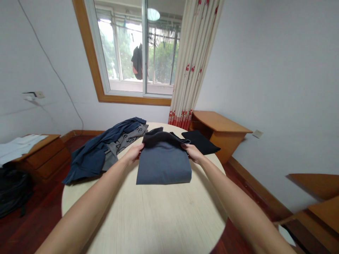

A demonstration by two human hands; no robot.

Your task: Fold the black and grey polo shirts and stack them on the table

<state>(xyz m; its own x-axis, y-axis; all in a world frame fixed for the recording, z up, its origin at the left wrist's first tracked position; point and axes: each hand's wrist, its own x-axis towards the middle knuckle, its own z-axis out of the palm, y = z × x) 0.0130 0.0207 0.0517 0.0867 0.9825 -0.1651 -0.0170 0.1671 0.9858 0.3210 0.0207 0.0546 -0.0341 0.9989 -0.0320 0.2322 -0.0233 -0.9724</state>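
Observation:
A grey-blue garment (163,164) lies partly folded in the middle of the round light wooden table (148,218). Its far edge is lifted and curled toward me. My left hand (134,153) pinches the left corner of that lifted edge. My right hand (192,152) grips the right corner. Both hands are closed on the cloth, one at each side of the fold.
A heap of navy and grey printed clothes (106,148) hangs over the table's left edge. A folded black garment (201,141) lies at the far right. Wooden cabinets stand to the left (39,155) and right (219,132). A window with a curtain (193,60) is behind.

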